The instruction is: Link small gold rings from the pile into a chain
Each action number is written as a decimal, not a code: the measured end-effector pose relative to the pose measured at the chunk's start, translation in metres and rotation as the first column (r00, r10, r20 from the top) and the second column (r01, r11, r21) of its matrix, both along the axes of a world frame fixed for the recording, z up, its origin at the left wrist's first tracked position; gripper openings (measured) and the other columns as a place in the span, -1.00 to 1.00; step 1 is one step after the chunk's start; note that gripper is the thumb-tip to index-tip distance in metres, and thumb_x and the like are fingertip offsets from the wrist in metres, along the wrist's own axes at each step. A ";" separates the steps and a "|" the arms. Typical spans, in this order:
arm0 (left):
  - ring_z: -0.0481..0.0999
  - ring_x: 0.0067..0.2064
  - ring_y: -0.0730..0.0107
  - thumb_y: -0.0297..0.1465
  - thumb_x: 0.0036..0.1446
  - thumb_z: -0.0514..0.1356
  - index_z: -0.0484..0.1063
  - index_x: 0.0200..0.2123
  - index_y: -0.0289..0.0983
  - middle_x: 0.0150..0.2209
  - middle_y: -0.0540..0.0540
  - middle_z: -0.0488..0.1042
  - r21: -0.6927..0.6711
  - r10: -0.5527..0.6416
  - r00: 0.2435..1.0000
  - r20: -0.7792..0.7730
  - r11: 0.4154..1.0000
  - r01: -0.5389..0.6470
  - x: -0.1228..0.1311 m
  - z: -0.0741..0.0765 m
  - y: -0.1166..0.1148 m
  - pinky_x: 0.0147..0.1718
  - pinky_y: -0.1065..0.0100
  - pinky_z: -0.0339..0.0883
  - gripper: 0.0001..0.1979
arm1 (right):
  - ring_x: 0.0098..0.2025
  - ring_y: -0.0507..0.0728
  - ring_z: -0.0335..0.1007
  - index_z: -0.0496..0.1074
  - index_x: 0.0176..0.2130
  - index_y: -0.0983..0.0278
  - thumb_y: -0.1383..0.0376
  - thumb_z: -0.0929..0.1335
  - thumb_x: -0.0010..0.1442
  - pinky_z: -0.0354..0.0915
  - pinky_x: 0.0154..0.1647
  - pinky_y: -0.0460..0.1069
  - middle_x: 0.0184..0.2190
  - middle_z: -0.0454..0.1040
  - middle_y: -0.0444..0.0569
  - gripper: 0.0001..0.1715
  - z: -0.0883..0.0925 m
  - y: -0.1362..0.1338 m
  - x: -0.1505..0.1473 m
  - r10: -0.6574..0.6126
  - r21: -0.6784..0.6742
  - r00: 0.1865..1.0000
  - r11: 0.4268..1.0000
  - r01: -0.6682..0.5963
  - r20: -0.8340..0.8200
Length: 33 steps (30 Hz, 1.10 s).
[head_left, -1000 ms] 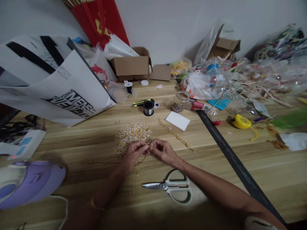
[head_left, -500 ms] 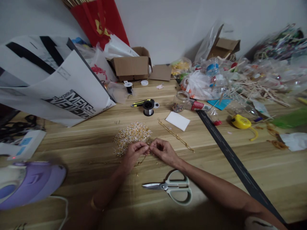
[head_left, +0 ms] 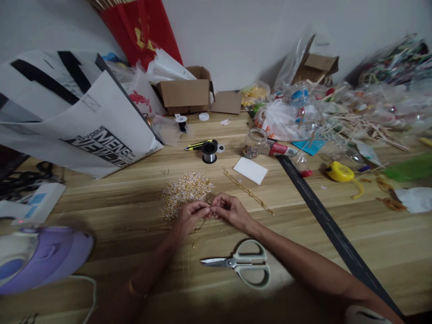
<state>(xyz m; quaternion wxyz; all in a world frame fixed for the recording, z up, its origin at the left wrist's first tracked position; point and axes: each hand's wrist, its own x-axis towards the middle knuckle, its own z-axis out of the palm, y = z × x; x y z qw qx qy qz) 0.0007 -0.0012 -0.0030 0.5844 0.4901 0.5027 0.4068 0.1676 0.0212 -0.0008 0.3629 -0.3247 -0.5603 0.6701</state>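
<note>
A: Hands?

B: The left hand (head_left: 187, 217) and right hand (head_left: 233, 213) are meeting at the near edge of the bead pile (head_left: 185, 189), each pressing thumb against forefinger.

A: Pinching what?

B: Cannot tell; the fingertips are covering it. So fine a grip is probably suiting something tiny.

A: The chain?

B: A gold chain (head_left: 199, 228) is lying on the table (head_left: 283, 216), just beside the left hand. Whether it is running up into the fingers, cannot tell. A second chain (head_left: 249, 192) is stretching slantwise off to the right, perhaps laid straight against tangling.

A: Tools?

B: Scissors (head_left: 232, 262) are lying on the near side, blades together, likely for easy reach. The wire spool (head_left: 209, 155) is standing on end beyond the pile, probably to stop it rolling.

A: Writing?

B: The white bag (head_left: 97, 130) is showing "VOGUE" and "MENS"; the big line beneath is too distorted to read surely. A red label (head_left: 279, 149) is sitting by the jar (head_left: 251, 148), lettering too small.
</note>
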 end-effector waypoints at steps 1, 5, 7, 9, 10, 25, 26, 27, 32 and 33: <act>0.42 -0.48 0.43 -0.27 -0.11 0.29 0.48 -0.47 -0.33 -0.55 -0.02 0.47 0.002 0.001 1.000 0.000 1.000 -0.001 0.000 0.001 0.000 -0.44 0.42 0.30 -0.78 | -0.56 -0.05 0.27 0.31 -0.41 0.32 0.11 0.41 0.03 0.18 -0.54 -0.15 -0.57 0.38 -0.15 -0.66 0.000 0.000 0.000 0.003 0.003 1.000 1.000 -0.003 0.001; 0.44 -0.47 0.41 -0.25 -0.11 0.29 0.48 -0.46 -0.33 -0.55 -0.03 0.48 0.017 0.002 1.000 -0.011 1.000 -0.002 0.001 0.003 -0.002 -0.43 0.41 0.31 -0.77 | -0.55 -0.05 0.28 0.31 -0.41 0.32 0.10 0.40 0.05 0.18 -0.53 -0.15 -0.55 0.39 -0.13 -0.66 0.001 0.001 0.001 0.015 0.010 1.000 1.000 -0.015 0.005; 0.43 -0.47 0.41 -0.24 -0.10 0.28 0.47 -0.47 -0.34 -0.54 -0.03 0.48 0.031 0.001 1.000 -0.017 1.000 0.000 0.002 0.004 -0.002 -0.43 0.41 0.31 -0.76 | -0.54 -0.04 0.28 0.31 -0.41 0.32 0.09 0.40 0.05 0.20 -0.51 -0.14 -0.55 0.39 -0.13 -0.65 0.000 0.001 0.001 0.015 0.016 1.000 1.000 -0.015 0.011; 0.43 -0.47 0.41 -0.23 -0.09 0.27 0.47 -0.47 -0.33 -0.54 -0.03 0.47 0.046 0.002 1.000 -0.027 0.999 -0.001 0.002 0.005 -0.002 -0.43 0.41 0.31 -0.75 | -0.53 -0.04 0.28 0.31 -0.41 0.32 0.08 0.39 0.05 0.20 -0.51 -0.14 -0.55 0.38 -0.13 -0.64 0.000 0.001 0.001 0.013 0.021 1.000 1.000 -0.013 0.022; 0.42 -0.47 0.42 -0.23 -0.08 0.26 0.47 -0.48 -0.33 -0.55 -0.02 0.46 0.051 0.003 0.999 -0.034 0.999 -0.001 0.002 0.006 -0.002 -0.43 0.41 0.30 -0.75 | -0.54 -0.04 0.27 0.31 -0.40 0.32 0.07 0.39 0.05 0.20 -0.51 -0.14 -0.55 0.38 -0.13 -0.64 -0.001 0.001 0.001 0.013 0.024 1.000 1.000 -0.013 0.025; 0.40 -0.48 0.43 -0.23 -0.04 0.23 0.47 -0.51 -0.32 -0.56 -0.01 0.45 0.085 0.007 0.997 -0.080 0.996 0.000 0.002 0.004 -0.001 -0.44 0.43 0.30 -0.75 | -0.57 -0.07 0.25 0.31 -0.40 0.33 0.10 0.41 0.03 0.20 -0.55 -0.17 -0.56 0.38 -0.16 -0.65 -0.001 0.002 0.001 0.027 -0.027 0.999 0.999 -0.026 0.023; 0.41 -0.48 0.43 -0.22 -0.03 0.23 0.47 -0.50 -0.32 -0.56 -0.01 0.45 0.091 0.007 0.997 -0.080 0.996 0.001 0.002 0.004 -0.001 -0.45 0.44 0.30 -0.75 | -0.57 -0.07 0.26 0.31 -0.40 0.32 0.11 0.41 0.03 0.21 -0.55 -0.17 -0.56 0.38 -0.16 -0.66 -0.001 0.002 0.001 0.028 -0.036 0.999 0.999 -0.028 0.022; 0.41 -0.48 0.44 -0.22 -0.03 0.23 0.47 -0.50 -0.32 -0.55 -0.01 0.46 0.096 0.007 0.997 -0.080 0.995 0.000 0.002 0.003 -0.001 -0.45 0.44 0.30 -0.75 | -0.57 -0.07 0.26 0.31 -0.40 0.32 0.11 0.41 0.02 0.21 -0.56 -0.17 -0.56 0.38 -0.16 -0.66 0.000 0.003 0.001 0.029 -0.045 0.999 0.999 -0.029 0.021; 0.42 -0.48 0.43 -0.20 -0.05 0.25 0.45 -0.49 -0.32 -0.56 -0.02 0.45 0.083 0.010 0.998 -0.055 0.997 -0.006 0.003 0.002 -0.001 -0.45 0.43 0.31 -0.73 | -0.57 -0.07 0.28 0.31 -0.38 0.32 0.11 0.41 0.03 0.22 -0.58 -0.19 -0.55 0.40 -0.15 -0.66 -0.003 0.005 0.002 0.049 -0.062 0.999 0.997 -0.048 0.010; 0.42 -0.48 0.43 -0.19 -0.05 0.25 0.45 -0.50 -0.33 -0.56 -0.02 0.45 0.077 0.009 0.999 -0.048 0.997 -0.005 0.003 0.003 -0.002 -0.46 0.43 0.31 -0.72 | -0.57 -0.07 0.28 0.31 -0.37 0.32 0.10 0.40 0.04 0.22 -0.59 -0.19 -0.55 0.41 -0.15 -0.66 -0.004 0.005 0.003 0.054 -0.062 0.999 0.997 -0.053 0.009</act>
